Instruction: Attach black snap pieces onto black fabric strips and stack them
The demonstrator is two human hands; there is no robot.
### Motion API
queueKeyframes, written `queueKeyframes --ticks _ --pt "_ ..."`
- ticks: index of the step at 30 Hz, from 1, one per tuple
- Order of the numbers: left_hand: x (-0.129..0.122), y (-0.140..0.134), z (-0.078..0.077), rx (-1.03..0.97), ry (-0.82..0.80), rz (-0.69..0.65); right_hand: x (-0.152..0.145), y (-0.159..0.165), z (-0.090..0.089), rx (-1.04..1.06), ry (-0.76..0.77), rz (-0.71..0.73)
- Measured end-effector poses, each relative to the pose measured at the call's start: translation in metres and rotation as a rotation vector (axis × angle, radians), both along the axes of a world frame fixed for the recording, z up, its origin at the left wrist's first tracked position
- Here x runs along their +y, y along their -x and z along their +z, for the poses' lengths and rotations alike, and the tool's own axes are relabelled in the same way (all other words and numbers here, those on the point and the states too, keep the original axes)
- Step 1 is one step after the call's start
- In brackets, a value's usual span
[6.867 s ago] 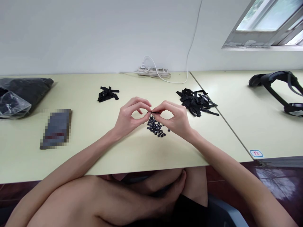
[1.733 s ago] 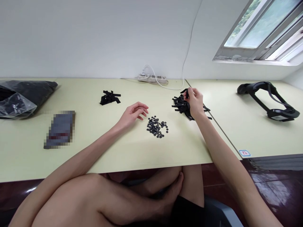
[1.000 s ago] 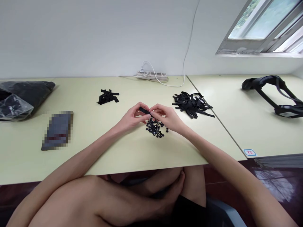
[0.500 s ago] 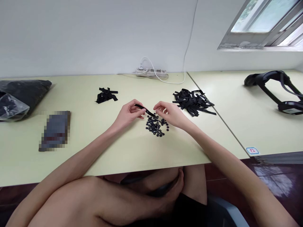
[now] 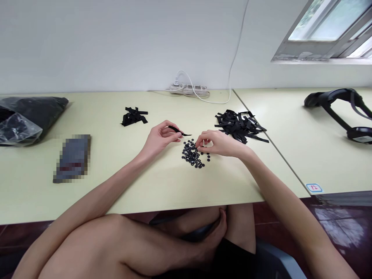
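Observation:
My left hand (image 5: 162, 139) pinches a short black fabric strip (image 5: 180, 131) between thumb and fingers, its free end pointing right. Just right of it, my right hand (image 5: 216, 143) is closed, with thumb and fingertips drawn together down at the edge of a loose pile of small round black buttons (image 5: 192, 155). Whatever is between those fingertips is too small to make out. A large heap of black strips (image 5: 236, 124) lies behind my right hand. Further left, a smaller heap of similar strips (image 5: 134, 116) lies behind my left hand.
A pale table (image 5: 162, 182) carries everything. At its left are a dark plastic bag (image 5: 37, 116) and a blurred flat object (image 5: 74, 159). A power strip (image 5: 188, 90) with a white cable lies by the wall. A black headset-like frame (image 5: 331, 108) rests at the right.
My right hand has moved away from the strip and down onto the buttons. The strip in my left hand has tilted flatter. The view has shifted slightly left.

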State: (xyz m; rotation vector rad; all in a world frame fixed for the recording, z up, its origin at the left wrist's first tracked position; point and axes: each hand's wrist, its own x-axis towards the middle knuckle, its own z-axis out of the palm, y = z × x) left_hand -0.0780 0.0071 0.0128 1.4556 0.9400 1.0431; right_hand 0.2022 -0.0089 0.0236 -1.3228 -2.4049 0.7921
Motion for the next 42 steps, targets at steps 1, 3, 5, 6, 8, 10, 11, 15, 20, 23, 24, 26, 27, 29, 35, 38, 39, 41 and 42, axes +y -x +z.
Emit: queueKeyframes --ticks 1,3,5,6,8,10,11,15,20,23,24,26,27,29,35,38,39,41,42 --pt "0.0 0.0 0.0 0.0 0.0 -0.005 0.0 0.001 0.0 0.002 -0.002 0.005" --pt "0.0 0.0 0.0 0.005 0.001 -0.01 -0.001 0.003 -0.001 0.012 -0.01 0.015" --pt "0.001 0.0 -0.001 0.015 -0.003 -0.003 -0.001 0.004 -0.003 0.032 -0.026 0.026" --pt "0.001 0.0 -0.002 0.017 -0.006 0.005 -0.001 0.004 -0.003 0.045 -0.035 0.031" --pt "0.001 0.0 -0.002 0.011 -0.005 0.017 -0.003 0.005 -0.004 0.091 -0.053 0.026" --pt "0.0 0.0 -0.002 -0.003 0.003 0.018 -0.005 0.008 -0.003 0.175 -0.078 0.011" --pt "-0.001 -0.001 -0.001 -0.008 0.006 0.015 -0.006 0.011 -0.002 0.229 -0.11 0.005" --pt "-0.003 -0.002 0.002 -0.006 -0.001 0.021 -0.014 0.028 -0.003 0.416 -0.375 0.014" --pt "-0.005 -0.002 0.003 -0.006 0.008 0.024 -0.02 0.045 -0.017 0.469 -0.518 0.013" --pt "-0.004 -0.002 0.002 -0.017 0.006 0.023 -0.02 0.048 -0.024 0.502 -0.489 -0.034" --pt "-0.004 -0.002 0.002 -0.018 0.004 0.023 -0.019 0.049 -0.025 0.511 -0.476 -0.049" --pt "-0.004 -0.002 0.001 -0.015 -0.002 0.019 -0.019 0.049 -0.027 0.525 -0.459 -0.078" --pt "-0.004 -0.002 0.001 -0.012 -0.004 0.014 -0.018 0.05 -0.027 0.531 -0.453 -0.091" --pt "-0.005 -0.002 0.001 -0.006 -0.012 0.002 -0.018 0.05 -0.027 0.547 -0.446 -0.109" --pt "-0.006 -0.003 0.003 0.009 -0.034 -0.024 -0.02 0.053 -0.026 0.608 -0.343 -0.14" --pt "-0.006 -0.003 0.003 0.02 -0.046 -0.03 -0.021 0.054 -0.025 0.617 -0.337 -0.158" --pt "-0.006 -0.003 0.003 0.023 -0.049 -0.033 -0.022 0.055 -0.024 0.619 -0.34 -0.166" --pt "-0.005 -0.003 0.002 0.028 -0.054 -0.038 -0.022 0.055 -0.023 0.623 -0.349 -0.184" --pt "-0.005 -0.003 0.002 0.031 -0.055 -0.04 -0.023 0.055 -0.022 0.625 -0.352 -0.192"
